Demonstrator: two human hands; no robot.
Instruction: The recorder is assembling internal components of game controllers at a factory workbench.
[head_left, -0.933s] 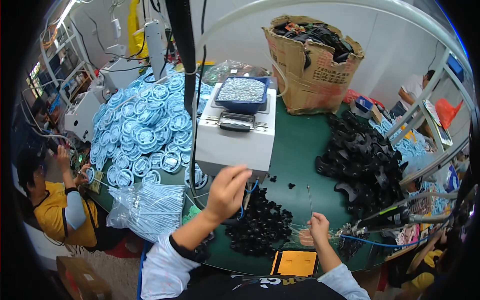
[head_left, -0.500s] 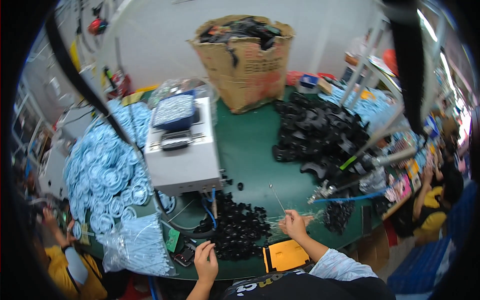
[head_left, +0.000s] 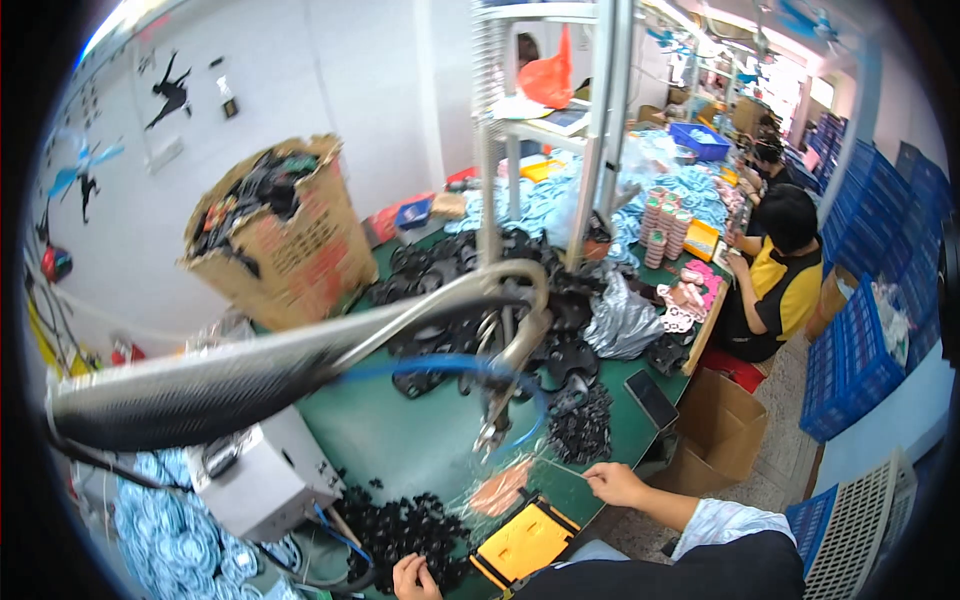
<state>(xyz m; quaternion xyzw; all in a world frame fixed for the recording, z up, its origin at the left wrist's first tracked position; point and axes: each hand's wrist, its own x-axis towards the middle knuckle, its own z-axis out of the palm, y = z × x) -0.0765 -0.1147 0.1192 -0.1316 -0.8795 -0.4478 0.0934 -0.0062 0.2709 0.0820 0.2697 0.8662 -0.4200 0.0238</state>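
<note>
My right hand (head_left: 615, 485) is closed around one end of a thin metal rod (head_left: 562, 467), held near the table's right edge. The rod's free end points left across the green table (head_left: 400, 440). My left hand (head_left: 415, 578) is low in the picture, at the near side of a heap of small black parts (head_left: 405, 525). Its fingers are curled together, and anything in them is hidden. Between the hands lies a flat yellow plate with black edges (head_left: 522, 542). Just beyond it are thin clear strands over a copper-coloured patch (head_left: 500, 490).
A jointed arm with a blue hose (head_left: 470, 365) hangs across the table. Beyond are black curved parts (head_left: 430, 265) and a torn carton (head_left: 290, 250). A white-grey machine box (head_left: 265, 480) stands left. A dark phone-like slab (head_left: 651, 400), an open carton (head_left: 715, 430) and a co-worker (head_left: 780, 270) are right.
The view has swung to the right, showing the co-worker and blue crates. My right hand has moved right with the rod, away from the strands. My left hand stays by the small black parts.
</note>
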